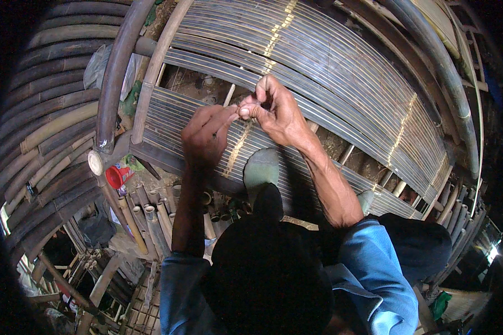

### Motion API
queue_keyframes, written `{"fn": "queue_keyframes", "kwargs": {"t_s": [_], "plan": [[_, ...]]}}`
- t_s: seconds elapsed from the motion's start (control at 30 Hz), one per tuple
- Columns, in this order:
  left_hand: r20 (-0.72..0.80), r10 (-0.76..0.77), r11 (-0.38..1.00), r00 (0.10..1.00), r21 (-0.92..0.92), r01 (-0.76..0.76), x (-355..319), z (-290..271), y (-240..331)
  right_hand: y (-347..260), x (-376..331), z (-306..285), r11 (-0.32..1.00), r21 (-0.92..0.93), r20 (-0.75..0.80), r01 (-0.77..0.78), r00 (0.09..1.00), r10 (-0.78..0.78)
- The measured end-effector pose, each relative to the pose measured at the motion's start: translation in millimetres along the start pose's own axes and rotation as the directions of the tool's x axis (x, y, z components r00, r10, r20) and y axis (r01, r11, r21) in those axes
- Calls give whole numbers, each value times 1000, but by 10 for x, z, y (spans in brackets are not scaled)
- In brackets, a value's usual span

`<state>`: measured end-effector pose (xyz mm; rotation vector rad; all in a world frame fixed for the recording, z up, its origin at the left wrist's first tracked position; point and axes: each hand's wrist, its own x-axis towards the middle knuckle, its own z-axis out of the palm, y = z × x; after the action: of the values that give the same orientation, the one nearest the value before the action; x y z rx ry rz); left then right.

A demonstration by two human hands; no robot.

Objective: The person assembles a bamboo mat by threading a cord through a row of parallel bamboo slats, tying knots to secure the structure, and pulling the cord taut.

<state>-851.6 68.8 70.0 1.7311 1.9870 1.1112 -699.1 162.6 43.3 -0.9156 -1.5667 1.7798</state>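
My left hand point(205, 137) and my right hand point(276, 114) meet over a long seat of dark, narrow bamboo slats point(335, 78). Both are closed, with thumbs and fingertips pinched together at one spot. Whatever sits between the fingertips is too small to make out. Below them, an open gap runs lengthwise between two groups of slats. Pale woven binding point(238, 149) crosses the slats just under my hands, and more binding point(398, 137) crosses farther right. My foot in a grey-green sock point(261, 167) rests on the near slats.
Thick bamboo poles frame the seat, one upright pole point(120, 72) at its left end. Many poles point(61, 70) are stacked along the left. Cut bamboo lengths point(153, 220) stand near a red cup point(116, 177). A whitish plastic bag point(96, 66) hangs behind the upright pole.
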Motion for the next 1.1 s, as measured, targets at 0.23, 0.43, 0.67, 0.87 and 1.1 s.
{"fn": "queue_keyframes", "kwargs": {"t_s": [0.23,0.43,0.67,0.87,1.1], "plan": [[12,38,999,999,-17,-37,-3,-20,14,-41,2,-31,998,-65,31,13,999,-11],[52,62,998,997,3,-62,-34,-47,-28,-44,-1,-39,994,-91,78,54,996,-47],[185,44,998,982,-41,-37,73,-155,17,-52,-19,-55,996,-82,131,40,991,-29],[240,8,996,971,-85,13,66,-164,24,-75,-16,-56,983,-150,157,103,984,-79],[251,-52,994,967,-76,74,22,-123,-22,-134,-33,-57,959,-260,188,109,980,-60]]}}
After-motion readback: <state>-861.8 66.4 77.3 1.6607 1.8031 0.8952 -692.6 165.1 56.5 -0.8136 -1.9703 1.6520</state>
